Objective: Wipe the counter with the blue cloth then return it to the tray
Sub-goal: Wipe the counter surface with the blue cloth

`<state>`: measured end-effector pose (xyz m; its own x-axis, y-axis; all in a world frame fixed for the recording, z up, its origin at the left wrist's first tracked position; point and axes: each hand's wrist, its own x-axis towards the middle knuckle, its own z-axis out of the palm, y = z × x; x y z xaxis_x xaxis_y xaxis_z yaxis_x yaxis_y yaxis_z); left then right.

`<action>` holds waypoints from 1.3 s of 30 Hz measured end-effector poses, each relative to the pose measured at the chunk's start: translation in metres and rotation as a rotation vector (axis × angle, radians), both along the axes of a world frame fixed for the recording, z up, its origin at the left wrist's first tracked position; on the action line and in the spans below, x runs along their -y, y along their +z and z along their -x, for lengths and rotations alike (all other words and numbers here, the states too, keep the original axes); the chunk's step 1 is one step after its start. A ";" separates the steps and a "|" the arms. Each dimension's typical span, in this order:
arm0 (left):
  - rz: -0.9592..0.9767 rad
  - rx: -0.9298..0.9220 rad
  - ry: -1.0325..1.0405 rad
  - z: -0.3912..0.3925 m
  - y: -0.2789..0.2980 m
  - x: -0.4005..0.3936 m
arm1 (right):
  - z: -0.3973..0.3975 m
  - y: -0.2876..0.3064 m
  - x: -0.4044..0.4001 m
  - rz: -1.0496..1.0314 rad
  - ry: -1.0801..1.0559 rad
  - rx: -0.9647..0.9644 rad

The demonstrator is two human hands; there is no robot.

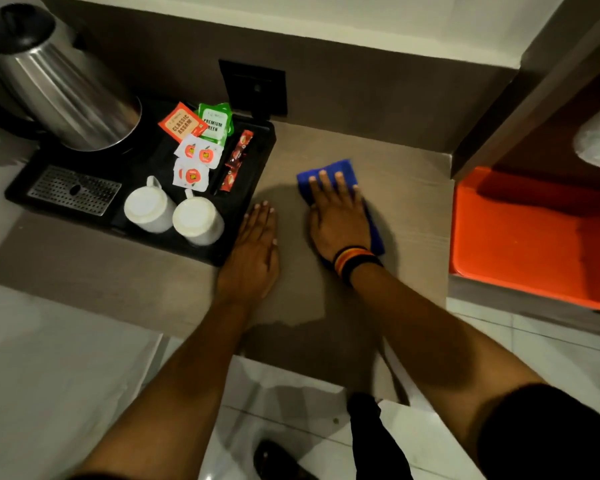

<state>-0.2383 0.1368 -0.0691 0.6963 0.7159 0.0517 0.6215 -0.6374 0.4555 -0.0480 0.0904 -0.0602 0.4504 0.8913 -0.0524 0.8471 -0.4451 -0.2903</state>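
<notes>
One head-worn camera looks steeply down from close above the grey-brown laminate counter (378, 161), which lies under both hands.

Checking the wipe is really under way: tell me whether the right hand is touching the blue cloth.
Touching. The head view shows the right hand pressed flat on the blue cloth, fingers spread over it, with cloth showing beyond the fingertips and beside the wrist.

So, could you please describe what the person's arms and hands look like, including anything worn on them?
Both hands are bare, with no gloves. The right hand has a stack of black, orange and yellow striped wristbands at the wrist and a black short sleeve on the upper arm. The left hand and its forearm are bare, with nothing worn that shows.
</notes>
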 end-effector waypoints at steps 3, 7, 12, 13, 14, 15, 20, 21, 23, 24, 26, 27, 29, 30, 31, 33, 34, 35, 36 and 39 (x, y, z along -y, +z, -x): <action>0.002 0.005 0.027 0.010 0.009 0.021 | 0.052 0.004 0.056 -0.009 0.146 -0.013; 0.024 -0.048 0.031 0.044 0.011 0.065 | 0.068 0.008 0.176 0.027 0.244 -0.015; 0.021 -0.043 0.070 0.051 0.009 0.075 | 0.004 0.011 0.192 0.067 -0.004 -0.014; 0.023 -0.037 0.079 0.049 0.007 0.074 | 0.000 0.009 0.175 0.064 -0.036 -0.010; 0.029 -0.035 0.086 0.049 0.004 0.073 | 0.001 0.007 0.156 0.046 -0.065 -0.016; 0.033 -0.032 0.095 0.051 0.002 0.073 | 0.008 0.006 0.135 0.027 -0.080 -0.024; 0.005 -0.036 0.114 0.051 0.004 0.076 | 0.101 0.003 0.097 0.011 0.114 -0.010; 0.004 -0.043 0.111 0.051 0.007 0.078 | 0.115 0.005 0.110 0.018 0.163 -0.015; 0.012 -0.035 0.100 0.050 0.009 0.079 | 0.113 0.010 0.146 0.009 0.202 -0.052; 0.012 -0.023 0.100 0.050 0.009 0.077 | 0.103 0.009 0.163 -0.009 0.190 -0.058; 0.006 0.004 0.118 0.052 0.004 0.076 | 0.072 0.007 0.181 -0.030 0.110 -0.062; 0.002 0.011 0.124 0.053 0.002 0.076 | 0.056 0.006 0.177 -0.035 0.061 -0.055; -0.007 0.019 0.131 0.052 -0.002 0.073 | 0.032 0.006 0.148 -0.034 -0.002 -0.028; -0.013 0.023 0.133 0.052 -0.004 0.073 | 0.027 0.005 0.129 -0.036 -0.016 -0.011; -0.017 0.028 0.132 0.051 -0.005 0.072 | 0.025 0.003 0.112 -0.038 -0.013 -0.002; -0.021 0.047 0.133 0.049 -0.005 0.072 | 0.030 0.001 0.091 -0.029 0.032 0.008; -0.018 0.053 0.135 0.047 -0.002 0.072 | 0.036 0.000 0.090 -0.026 0.087 0.020; -0.013 0.047 0.142 0.047 0.000 0.072 | 0.044 -0.002 0.096 -0.025 0.162 0.034; -0.017 0.024 0.144 0.045 0.004 0.073 | 0.054 -0.003 0.109 -0.040 0.239 0.031; -0.059 -0.102 0.123 0.036 0.015 0.083 | 0.072 0.000 0.173 -0.095 0.311 -0.056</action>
<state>-0.2745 0.0537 -0.0545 0.6071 0.7941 0.0299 0.7379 -0.5772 0.3498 -0.1196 -0.0830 -0.0606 0.1551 0.9877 0.0202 0.9195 -0.1368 -0.3684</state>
